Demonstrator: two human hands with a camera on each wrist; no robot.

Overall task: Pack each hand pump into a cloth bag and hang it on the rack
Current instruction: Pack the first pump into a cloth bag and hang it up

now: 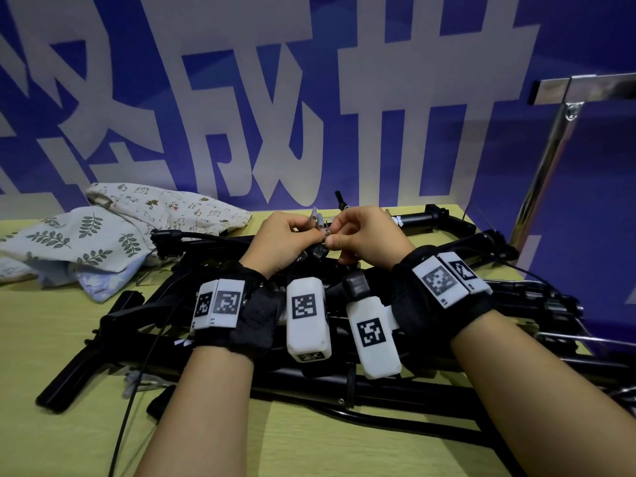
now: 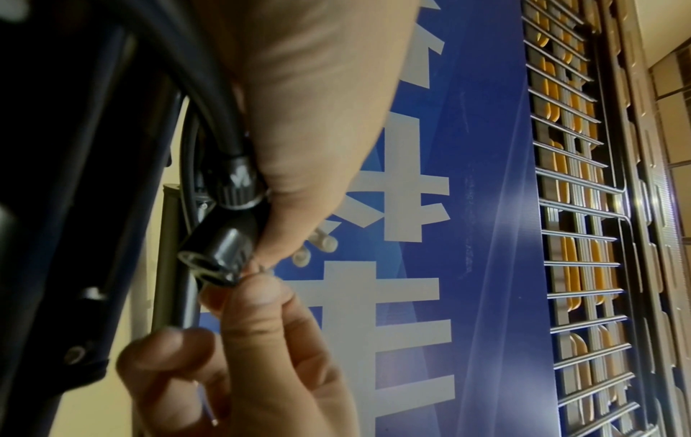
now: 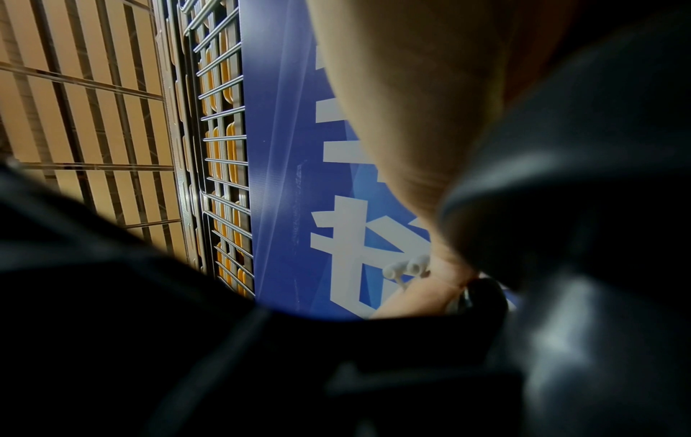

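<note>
Several black hand pumps [image 1: 309, 383] lie piled on the yellow-green table [image 1: 51, 339]. Both hands hover over the pile's far side. My left hand [image 1: 309, 233] grips a pump's black hose head [image 2: 218, 251] just below its ribbed collar, and also holds small pale nozzle adapters [image 2: 318, 243] that stick up past its fingers. My right hand [image 1: 335, 232] pinches the open end of that same hose head with thumb and forefinger [image 2: 258, 298]. In the right wrist view the adapters [image 3: 407, 267] show, but dark pump parts block most of it. Two printed cloth bags [image 1: 103, 235] lie crumpled at the back left.
A chrome rack [image 1: 550, 160] stands at the right edge of the table. A blue wall banner [image 1: 309, 98] with large white characters rises right behind the table. Thin black hoses [image 1: 137, 390] trail off the pile toward the near edge.
</note>
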